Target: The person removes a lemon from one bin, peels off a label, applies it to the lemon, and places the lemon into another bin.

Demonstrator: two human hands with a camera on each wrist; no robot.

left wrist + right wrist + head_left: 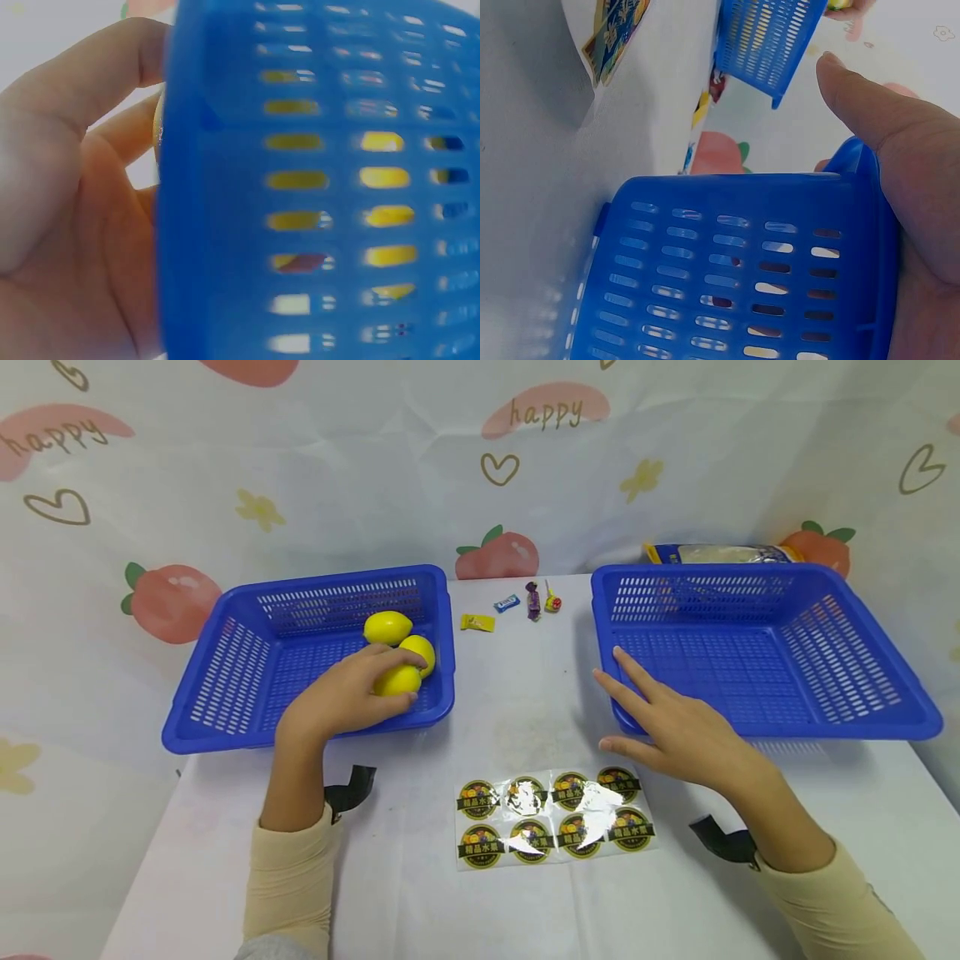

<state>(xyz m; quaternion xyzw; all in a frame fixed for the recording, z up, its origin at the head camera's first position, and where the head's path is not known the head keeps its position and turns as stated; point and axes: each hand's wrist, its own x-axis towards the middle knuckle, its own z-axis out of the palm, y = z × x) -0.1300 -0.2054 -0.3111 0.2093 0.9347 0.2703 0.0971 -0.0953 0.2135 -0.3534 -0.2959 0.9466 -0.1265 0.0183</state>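
In the head view my left hand (348, 689) reaches over the front rim of the left blue basket (217, 735). Its fingers curl round a yellow lemon (397, 680), with the thumb along the near side. Two other lemons lie beside it, one lemon (417, 653) close behind the fingers and another lemon (387, 627) farther back. Through the basket wall (225, 172) in the left wrist view, yellow shows in the slots. My right hand (678, 731) is spread with straight fingers over the near left corner of the right blue basket (832, 727), holding nothing.
Between the baskets, toward the back, lie a yellow wrapped candy (477, 622), a blue candy (507, 603), a purple candy (533, 601) and a lollipop (552, 602). A sheet of round stickers (555, 817) lies in front. A blue-and-yellow package (723, 553) sits behind the right basket.
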